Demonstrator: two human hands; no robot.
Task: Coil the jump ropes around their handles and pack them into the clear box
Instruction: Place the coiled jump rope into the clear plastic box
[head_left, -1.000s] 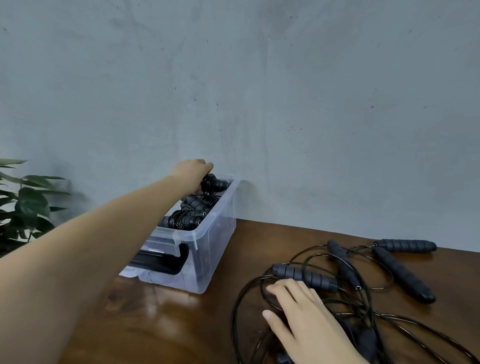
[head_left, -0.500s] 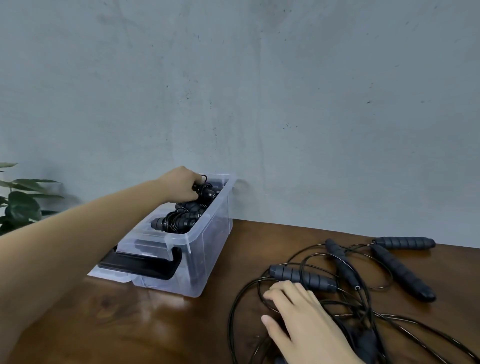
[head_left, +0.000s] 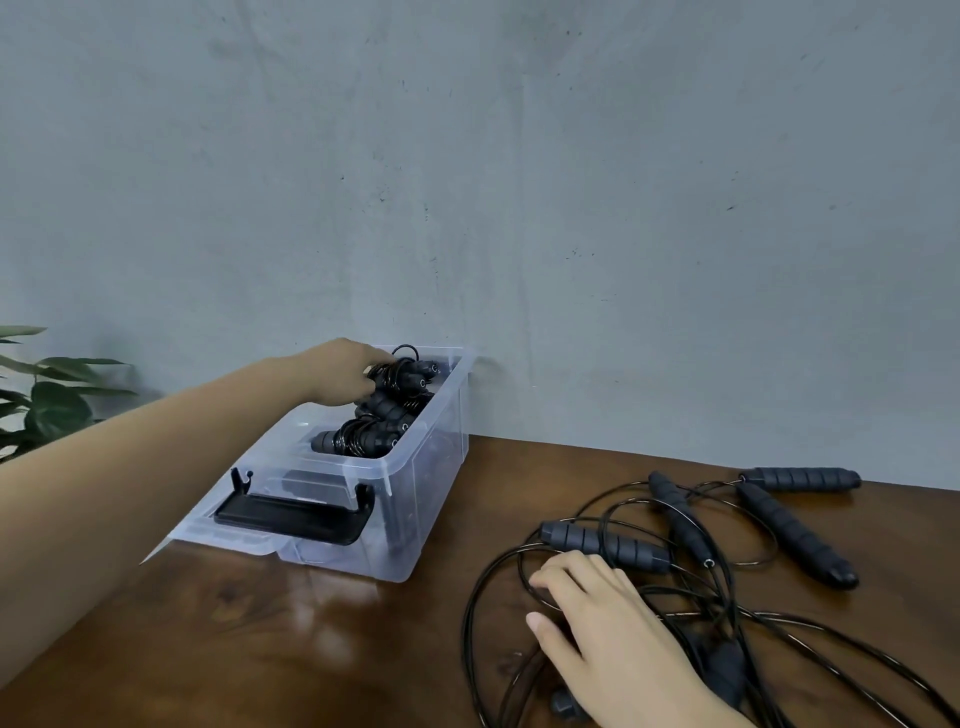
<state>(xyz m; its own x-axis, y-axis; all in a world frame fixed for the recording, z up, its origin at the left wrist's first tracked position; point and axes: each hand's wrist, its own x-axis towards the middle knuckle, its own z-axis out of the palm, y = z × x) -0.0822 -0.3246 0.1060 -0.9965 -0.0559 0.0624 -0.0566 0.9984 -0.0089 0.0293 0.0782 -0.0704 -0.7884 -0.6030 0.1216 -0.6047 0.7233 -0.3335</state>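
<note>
**One more coil going in at the far end of the box**

Over the last second the left hand (head_left: 343, 376) has stayed stretched over the clear plastic storage box (head_left: 426, 499), but its hold has changed. It lay on top of the load before. Now its fingers are curled round a black coiled jump rope (head_left: 402, 374) at the box's far end, close to the grey wall (head_left: 519, 182). That coil sits high, about level with the box's rim, and rests on the other black coiled bundles (head_left: 358, 441) that fill the middle of the box. I judge it is being pressed into place and has not been let go yet.

The right hand (head_left: 608, 629) has not shifted. It lies palm down to the right of the box, fingers straight and slightly spread, on the loose tangle of black cord (head_left: 727, 613). It is just on the near side of a dark grey ribbed foam handle (head_left: 605, 545). Several more such handles lie further right of the box on the brown wooden table (head_left: 260, 649).

For the task, this means one more rope is almost packed, while the tangle under the right hand is still uncoiled, so a good part of the work seems to remain. The load already reaches the rim at the far end, so later coils will probably need to go toward the near end of the box.
</note>
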